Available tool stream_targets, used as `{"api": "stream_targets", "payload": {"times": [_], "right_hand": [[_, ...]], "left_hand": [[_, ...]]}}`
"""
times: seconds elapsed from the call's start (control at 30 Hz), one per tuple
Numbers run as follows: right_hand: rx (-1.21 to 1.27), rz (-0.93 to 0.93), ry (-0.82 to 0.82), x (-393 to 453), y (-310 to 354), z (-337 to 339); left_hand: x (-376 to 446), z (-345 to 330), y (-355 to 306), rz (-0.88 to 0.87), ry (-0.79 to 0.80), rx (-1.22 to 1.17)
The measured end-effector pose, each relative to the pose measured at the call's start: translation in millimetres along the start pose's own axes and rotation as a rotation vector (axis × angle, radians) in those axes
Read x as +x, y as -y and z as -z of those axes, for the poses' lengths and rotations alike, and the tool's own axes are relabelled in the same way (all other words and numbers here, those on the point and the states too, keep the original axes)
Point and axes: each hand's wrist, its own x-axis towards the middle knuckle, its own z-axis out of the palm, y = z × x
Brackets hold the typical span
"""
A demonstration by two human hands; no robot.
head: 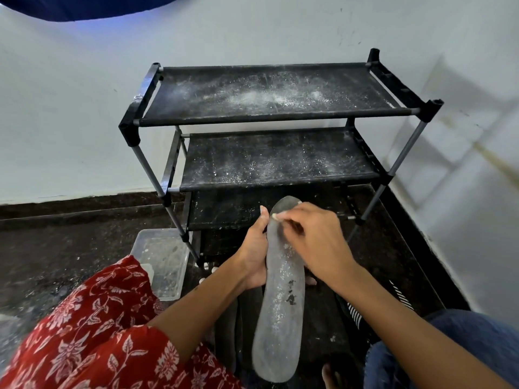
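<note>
the left hand (254, 256) is curled round the grey insole (280, 307) at lower centre, bent fingertips of the right hand (316, 242) are laid on its toe, their grip not discernible; powder is seen lower down, the toe judged unfinished.

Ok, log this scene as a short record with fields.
held: insole, grey, speckled white
left hand: grips the insole's left edge
right hand: fingers bent over the insole's far end; grip unclear
rack: black, white powder on its top two shelves
tub: clear, on the floor left of the rack
floor: dark
</note>
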Motion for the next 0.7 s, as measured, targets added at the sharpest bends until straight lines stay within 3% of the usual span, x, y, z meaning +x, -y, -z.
{"api": "stream_targets", "payload": {"times": [0.1,0.27,0.47,0.6,0.7], "right_hand": [[0.0,0.055,0.034,-3.7,5.2,-5.3],[-0.054,0.005,-0.078,3.9,-6.6,6.0],[-0.071,0.14,0.053,-6.0,12.2,-2.3],[-0.132,0.044,-0.045,4.1,-3.4,7.6],[-0.135,0.088,-0.037,0.8,4.2,0.0]], "left_hand": [[-0.4,0.9,-3.6,0.007,-0.008,-0.016],[-1.1,-1.6,0.4,0.053,0.134,0.056],[-2.0,-5.8,-1.1,-0.006,0.004,0.04],[-3.4,-5.8,-0.1,0.07,0.097,0.109],[-3.1,-6.0,-1.9,0.049,0.066,0.081]]}}
